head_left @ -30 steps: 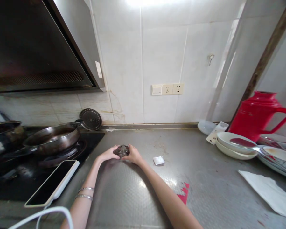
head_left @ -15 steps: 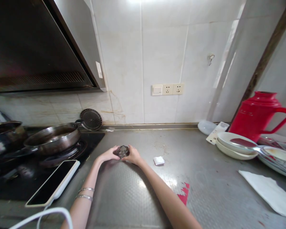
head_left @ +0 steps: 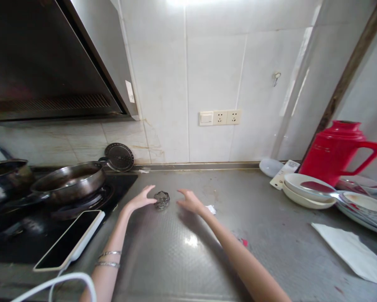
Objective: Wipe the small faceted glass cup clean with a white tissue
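A small faceted dark-glass dish (head_left: pixel 162 200), perhaps an ashtray, sits on the metal countertop (head_left: pixel 163 260). Just to its left is my left hand (head_left: pixel 141 199), thumb and fingers apart, the thumb close to the glass rim; whether it touches I cannot tell. My right hand (head_left: pixel 190 201) hovers to the right of the dish with a gap between, fingers spread and holding nothing. Beyond my right wrist a small white folded paper (head_left: pixel 211 209) is partly covered. A bit of red scrap (head_left: pixel 244 242) shows beside my right forearm, mostly hidden by it.
At left, a phone (head_left: pixel 70 241) with a white cable lies by the stove, where a pan (head_left: pixel 70 180) and a pot (head_left: pixel 6 180) stand. On the right are a red thermos (head_left: pixel 334 153), stacked bowls (head_left: pixel 308 199), plates (head_left: pixel 364 212) and a white paper sheet (head_left: pixel 352 251).
Both hands have let go of the glass dish. My right hand has moved off to the right, its forearm now covering more of the red scrap. My left hand has opened slightly leftward.
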### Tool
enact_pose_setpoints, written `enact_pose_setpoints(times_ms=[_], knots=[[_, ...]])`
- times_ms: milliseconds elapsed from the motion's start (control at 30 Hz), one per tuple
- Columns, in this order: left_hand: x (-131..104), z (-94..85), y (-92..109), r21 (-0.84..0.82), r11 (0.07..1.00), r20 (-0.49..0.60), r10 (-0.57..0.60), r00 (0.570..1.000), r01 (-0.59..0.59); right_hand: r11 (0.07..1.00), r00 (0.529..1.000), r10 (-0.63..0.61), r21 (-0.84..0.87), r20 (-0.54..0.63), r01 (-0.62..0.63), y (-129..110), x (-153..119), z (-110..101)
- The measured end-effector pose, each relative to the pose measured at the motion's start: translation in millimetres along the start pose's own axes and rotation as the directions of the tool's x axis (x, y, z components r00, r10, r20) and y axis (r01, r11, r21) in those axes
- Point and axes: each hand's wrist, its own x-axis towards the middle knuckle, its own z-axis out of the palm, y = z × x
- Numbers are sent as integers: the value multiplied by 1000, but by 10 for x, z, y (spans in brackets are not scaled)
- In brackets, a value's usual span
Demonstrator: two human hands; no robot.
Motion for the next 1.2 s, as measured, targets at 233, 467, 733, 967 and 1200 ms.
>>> enact_pose_setpoints(times_ms=[233,467,733,967,1200], knots=[[-34,288,525,-245,941,-149,201,968,-233,995,997,24,-94,73,-17,458,-607,-859],[-92,1178,732,-240,945,75,245,967,-221,995,987,-4,-95,161,20,577,-972,-921],[-198,1514,772,-238,945,157,267,951,-226,997,996,-1,-82,86,8,560,-1003,-878],[-301,1459,847,-279,940,146,243,959,-196,998,999,-16,-55,38,18,421,-981,-883],[-488,1272,884,-464,876,300,18,954,130,991,990,-128,35,66,126,35,-791,-695]])
